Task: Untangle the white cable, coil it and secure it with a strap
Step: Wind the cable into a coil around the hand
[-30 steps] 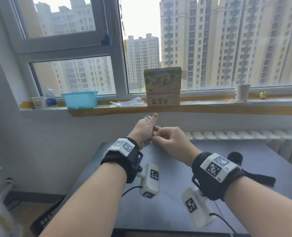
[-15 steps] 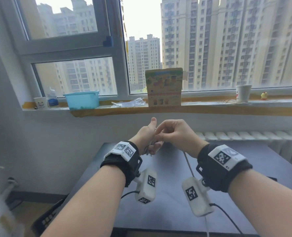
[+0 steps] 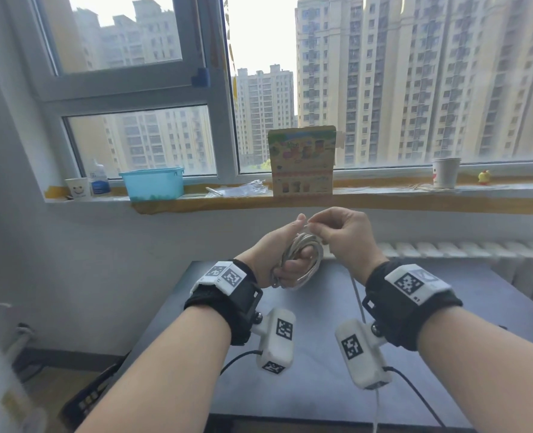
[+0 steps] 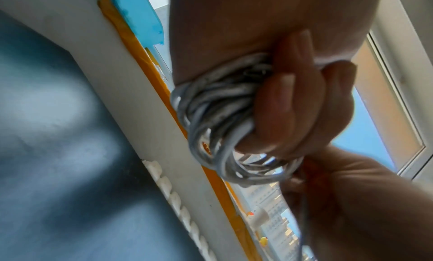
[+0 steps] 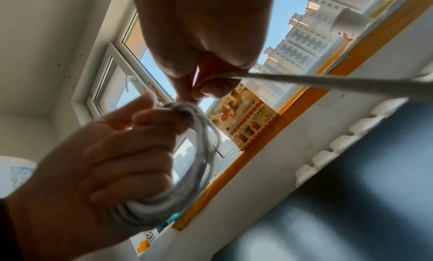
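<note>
The white cable is wound in several loops that my left hand grips in the air above the dark table, thumb up. In the left wrist view the coil sits under my curled fingers. My right hand pinches the loose run of cable at the top of the coil, right beside the left thumb. That free length runs taut from the pinch in the right wrist view, next to the coil, and hangs down past my right wrist. No strap shows in any view.
A windowsill runs along the far wall with a colourful box, a blue tub, two paper cups, a small bottle and a plastic bag. A white radiator sits behind the table. Sensor leads hang from both wrists.
Both hands have risen from just above the table. The coil in the left hand now shows clearly, and the right hand has brought a further run of cable up to its top.
</note>
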`<state>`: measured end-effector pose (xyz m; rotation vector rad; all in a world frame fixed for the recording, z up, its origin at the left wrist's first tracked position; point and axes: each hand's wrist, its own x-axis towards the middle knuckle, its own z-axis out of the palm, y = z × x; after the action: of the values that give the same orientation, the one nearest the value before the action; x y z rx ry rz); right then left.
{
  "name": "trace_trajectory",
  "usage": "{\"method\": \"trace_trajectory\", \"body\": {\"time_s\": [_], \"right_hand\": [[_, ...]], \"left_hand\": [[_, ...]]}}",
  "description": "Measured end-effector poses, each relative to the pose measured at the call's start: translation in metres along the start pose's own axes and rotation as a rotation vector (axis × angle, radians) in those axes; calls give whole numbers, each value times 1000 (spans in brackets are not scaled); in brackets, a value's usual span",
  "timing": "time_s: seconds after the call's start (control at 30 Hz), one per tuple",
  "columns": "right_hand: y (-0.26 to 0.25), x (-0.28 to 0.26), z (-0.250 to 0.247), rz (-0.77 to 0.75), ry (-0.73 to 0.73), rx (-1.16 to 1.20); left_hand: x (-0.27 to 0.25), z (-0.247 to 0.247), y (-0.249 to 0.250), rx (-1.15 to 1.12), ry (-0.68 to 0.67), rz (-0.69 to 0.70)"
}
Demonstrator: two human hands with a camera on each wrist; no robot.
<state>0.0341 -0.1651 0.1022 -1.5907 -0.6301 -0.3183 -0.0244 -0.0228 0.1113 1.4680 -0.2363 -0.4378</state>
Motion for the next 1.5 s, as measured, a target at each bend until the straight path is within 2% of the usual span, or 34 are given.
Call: {"method": "trace_trajectory", "body": {"time_s": [0.27,0.5,0.67,0.83,0.97,1.07,1.17,1.27,1.5], "right_hand": [[13,-7,-3,156,-38,68],[15,-7,-9,191,-60,63],[19,-6,-10,201,-55,37],[16,-15,3,206,-165,-66],[11,-18,8,186,-212,-122],[8,-22,9,194,-312,-175],[5,-26,13,194,-425,-223],[2,-28,19,153,-470,-296],[-12,-32,21,68,-487,-352]], "left_hand": [[2,17,13,-53,126,192],[8,27,9,-49,170,219],[13,31,13,-108,260,259],[19,33,21,-222,381,347],[26,33,24,-233,461,426],[28,27,26,-249,558,491],[30,13,26,-193,688,571],[32,-2,19,-69,793,604],[28,-24,0,148,870,491]]}}
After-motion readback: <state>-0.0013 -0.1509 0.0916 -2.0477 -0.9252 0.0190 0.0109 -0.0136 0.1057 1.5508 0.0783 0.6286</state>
